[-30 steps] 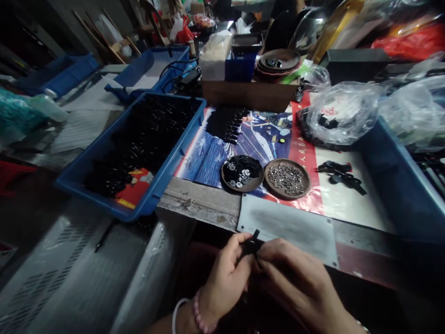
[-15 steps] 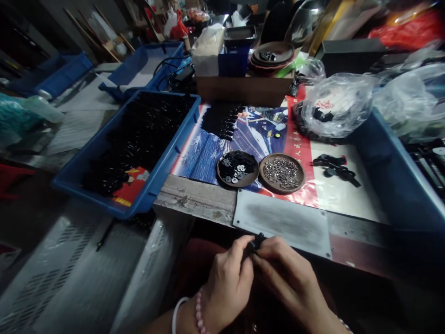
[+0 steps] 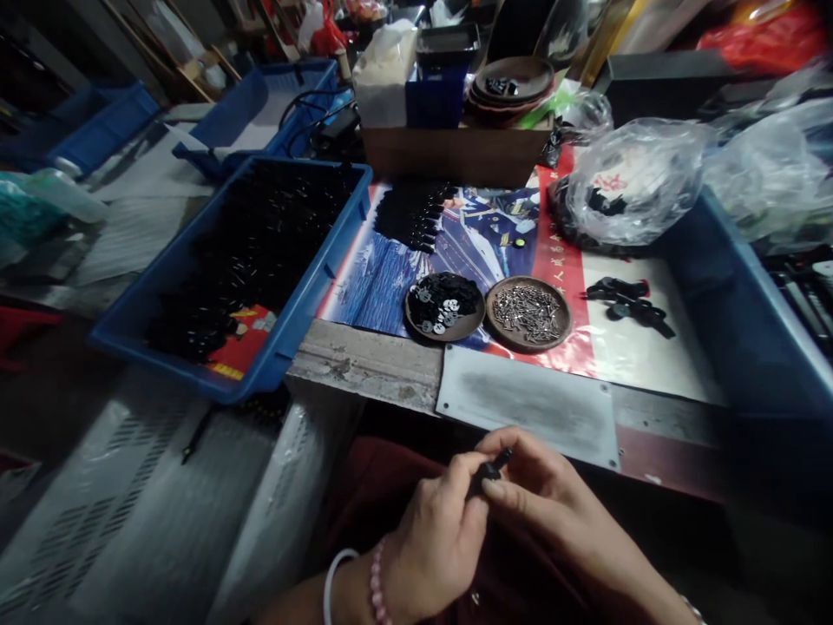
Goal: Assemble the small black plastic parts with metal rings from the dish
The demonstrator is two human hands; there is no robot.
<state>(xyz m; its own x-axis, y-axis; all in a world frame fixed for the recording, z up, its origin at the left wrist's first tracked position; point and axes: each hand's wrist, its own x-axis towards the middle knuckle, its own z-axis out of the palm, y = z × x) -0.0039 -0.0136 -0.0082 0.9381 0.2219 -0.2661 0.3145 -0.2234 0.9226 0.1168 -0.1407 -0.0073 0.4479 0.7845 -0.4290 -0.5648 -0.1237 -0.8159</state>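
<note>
A small black part with a thin protruding tip (image 3: 489, 473) is held between both hands, just in front of the table edge. My left hand (image 3: 435, 529) is closed round its lower end, and a white bangle and a pink bead bracelet circle that wrist. With thumb and fingers, my right hand (image 3: 553, 499) pinches the part from the other side. Fingers hide much of the part, so its exact kind does not show. Beyond the hands stand a round dish of black and silvery discs (image 3: 448, 325) and a dish of small metal pins (image 3: 528, 314).
A grey metal plate (image 3: 527, 404) lies along the table edge. To the left, a blue tray (image 3: 273, 360) is heaped with black parts. Rows of black pieces (image 3: 413, 213) lie on the poster. Loose black parts (image 3: 631, 304) and a clear plastic bag (image 3: 651, 182) are at right.
Both hands have shifted slightly right, and the right fingers have spread more around the black part. Its thin tip now shows, pointing up and right. The view has tilted slightly.
</note>
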